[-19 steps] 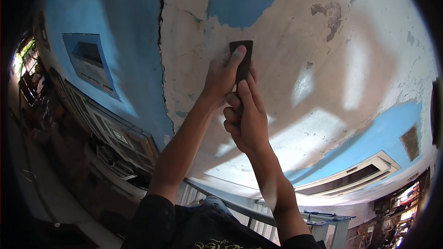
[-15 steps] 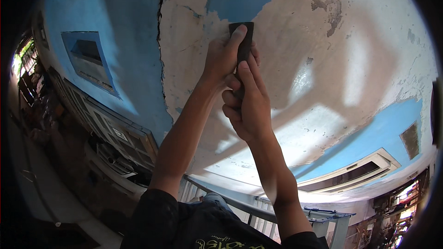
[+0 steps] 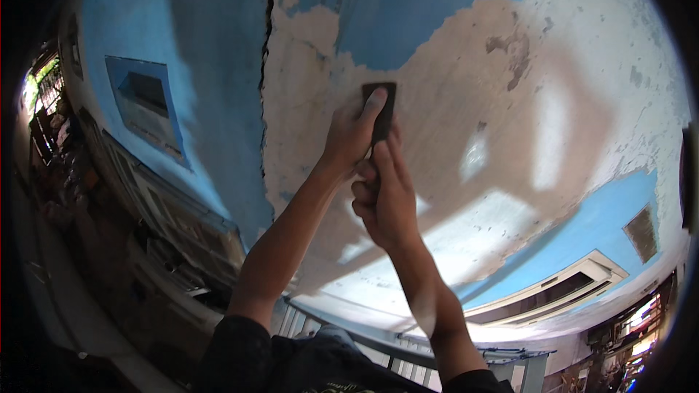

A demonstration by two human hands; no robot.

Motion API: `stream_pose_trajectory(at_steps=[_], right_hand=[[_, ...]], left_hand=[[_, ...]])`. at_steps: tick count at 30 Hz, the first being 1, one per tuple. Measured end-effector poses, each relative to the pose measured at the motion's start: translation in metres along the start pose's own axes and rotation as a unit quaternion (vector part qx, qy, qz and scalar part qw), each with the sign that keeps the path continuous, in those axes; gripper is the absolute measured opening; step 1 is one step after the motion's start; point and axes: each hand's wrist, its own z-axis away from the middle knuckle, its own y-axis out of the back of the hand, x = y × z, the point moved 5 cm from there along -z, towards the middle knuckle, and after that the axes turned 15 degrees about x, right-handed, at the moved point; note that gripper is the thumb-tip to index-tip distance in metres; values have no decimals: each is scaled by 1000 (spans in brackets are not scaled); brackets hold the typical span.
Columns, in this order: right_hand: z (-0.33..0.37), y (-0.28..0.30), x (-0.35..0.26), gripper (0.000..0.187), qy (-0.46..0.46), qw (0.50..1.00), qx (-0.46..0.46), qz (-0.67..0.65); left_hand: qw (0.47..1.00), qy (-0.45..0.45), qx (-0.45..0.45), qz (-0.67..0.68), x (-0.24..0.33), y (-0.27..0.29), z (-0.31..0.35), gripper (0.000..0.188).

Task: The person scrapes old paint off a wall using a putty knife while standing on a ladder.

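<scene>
Both hands grip a dark, flat, narrow tool (image 3: pixel 386 110), perhaps a scraper, with its wide end up against the bare patch of wall (image 3: pixel 444 94). My left hand (image 3: pixel 345 138) is closed around its upper part, the thumb lying along its face. Below it, my right hand (image 3: pixel 391 204) is wrapped about the lower end, its forefinger pointing up along the tool. Just above the tool's end runs the ragged lower edge of the blue paint (image 3: pixel 393 29). My fingers hide the tool's lower part.
A long dark crack (image 3: pixel 267 51) runs down the wall left of my hands. Farther left is a blue-framed recess (image 3: pixel 145 105). A pale-framed opening (image 3: pixel 546 297) lies at lower right. A railing (image 3: pixel 408 355) stands below, close to my body.
The view has tilted up, so the wall appears lower and more blue paint shows. My hands and the tool have slid slightly down the wall, away from the paint edge.
</scene>
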Motion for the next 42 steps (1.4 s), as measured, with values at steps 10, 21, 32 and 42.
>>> stream_pose_trajectory(at_steps=[10,21,32,42], right_hand=[[-2,-5,0,45,-25,999,-18,-19],[-5,5,13,51,-51,999,3,12],[-1,-23,5,52,-47,998,-41,-12],[7,-26,14,51,-55,998,-32,-9]], left_hand=[[999,20,-3,27,15,-4,1,36],[1000,19,-14,20,2,3,-2,35],[998,25,38,-40,22,10,-9,48],[998,37,36,-31,17,21,-3,39]])
